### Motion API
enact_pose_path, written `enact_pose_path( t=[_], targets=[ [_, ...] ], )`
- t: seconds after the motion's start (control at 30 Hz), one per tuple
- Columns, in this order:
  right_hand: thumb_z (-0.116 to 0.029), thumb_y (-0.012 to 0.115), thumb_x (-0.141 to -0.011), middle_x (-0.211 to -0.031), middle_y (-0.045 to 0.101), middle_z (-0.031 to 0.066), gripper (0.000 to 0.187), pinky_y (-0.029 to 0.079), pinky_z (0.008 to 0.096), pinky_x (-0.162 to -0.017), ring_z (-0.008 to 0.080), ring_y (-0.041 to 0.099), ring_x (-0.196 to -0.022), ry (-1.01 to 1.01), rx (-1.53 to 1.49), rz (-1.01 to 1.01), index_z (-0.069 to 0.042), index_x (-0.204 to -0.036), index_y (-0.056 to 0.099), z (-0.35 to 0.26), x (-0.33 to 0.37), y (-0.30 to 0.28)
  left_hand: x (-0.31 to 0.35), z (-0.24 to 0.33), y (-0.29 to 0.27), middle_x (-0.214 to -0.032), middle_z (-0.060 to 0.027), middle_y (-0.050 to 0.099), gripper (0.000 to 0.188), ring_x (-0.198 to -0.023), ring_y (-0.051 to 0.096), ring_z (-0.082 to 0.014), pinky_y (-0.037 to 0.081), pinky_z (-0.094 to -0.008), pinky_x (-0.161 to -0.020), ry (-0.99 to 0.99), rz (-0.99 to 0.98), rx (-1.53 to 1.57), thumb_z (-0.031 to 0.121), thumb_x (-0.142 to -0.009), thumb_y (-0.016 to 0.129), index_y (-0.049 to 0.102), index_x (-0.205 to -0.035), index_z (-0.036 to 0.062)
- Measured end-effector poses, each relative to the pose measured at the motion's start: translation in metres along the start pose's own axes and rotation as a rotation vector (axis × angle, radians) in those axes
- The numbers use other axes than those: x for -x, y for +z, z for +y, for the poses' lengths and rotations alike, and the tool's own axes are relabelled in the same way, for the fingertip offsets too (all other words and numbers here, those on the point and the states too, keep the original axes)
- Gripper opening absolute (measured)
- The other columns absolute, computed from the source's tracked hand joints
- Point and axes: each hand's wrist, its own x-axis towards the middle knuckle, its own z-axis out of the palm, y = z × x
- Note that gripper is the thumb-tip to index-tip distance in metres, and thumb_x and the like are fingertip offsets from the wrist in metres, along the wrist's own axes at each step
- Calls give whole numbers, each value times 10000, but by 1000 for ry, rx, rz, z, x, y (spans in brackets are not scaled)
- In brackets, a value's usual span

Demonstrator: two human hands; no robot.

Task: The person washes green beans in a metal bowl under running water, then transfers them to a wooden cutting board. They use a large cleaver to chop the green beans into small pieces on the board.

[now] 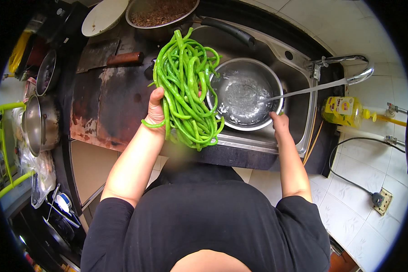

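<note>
A big bundle of long green beans [183,86], wet and shiny, lies in my left hand [156,108]. The thumb shows on the near left side of the bundle, while the beans hide most of the fingers. They hang just left of a round metal basin [247,60] that stands in the sink [299,86] with water in it. A stream from the curved tap [362,76] pours into this basin and stirs the surface. At the basin's near right rim, my right hand [280,123] is closed on the edge, with a small bit of green by its fingers.
Left of the beans, a cleaver [124,59] rests on a worn dark board [93,109]. Behind are a white bowl [103,17], a pan of brown food [161,12] and a black handle [229,29]. A yellow bottle [342,111] and chopsticks [313,143] stand right of the sink.
</note>
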Motion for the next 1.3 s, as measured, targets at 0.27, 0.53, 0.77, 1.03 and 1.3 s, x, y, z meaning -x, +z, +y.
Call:
enact_pose_path(
  t=[0.27,0.53,0.77,1.03,1.3],
  targets=[
    [-49,559,-678,-628,521,-29,45,360,262,-522,72,459,-587,-173,-324,11,-26,-639,552,-87,20,24,7,3,2,-1079,-179,553,888,-923,565,-306,500,-439,-801,-2,67,-106,610,-609,690,426,-1278,89],
    [-141,572,-644,-614,455,168,203,372,399,-526,338,454,-561,-788,447,137,0,-588,435,-142,69,9,14,11,-7,-1121,-154,542,881,-933,575,-307,499,-462,-824,47,72,-87,598,-627,685,409,-1292,90],
    [-48,626,-506,-566,409,62,267,398,358,-450,253,486,-526,-1370,748,275,-90,-545,365,-155,113,-20,7,6,-4,-1138,-154,537,870,-940,580,-316,509,-472,-808,51,76,-59,581,-647,681,398,-1301,81],
    [-39,621,-547,-580,414,85,230,399,369,-473,276,499,-547,-1252,647,347,-76,-569,395,-122,89,-32,-5,-8,1,-1106,-177,541,871,-921,580,-325,505,-466,-798,21,80,-96,586,-647,672,398,-1297,75],
    [-78,560,-727,-639,508,-17,117,369,289,-545,126,432,-567,-155,-488,99,-20,-638,511,-14,-3,-30,-39,-43,20,-1200,-139,530,786,-1034,547,-309,442,-458,-915,-44,53,-71,492,-692,673,402,-1307,85]
  ],
)
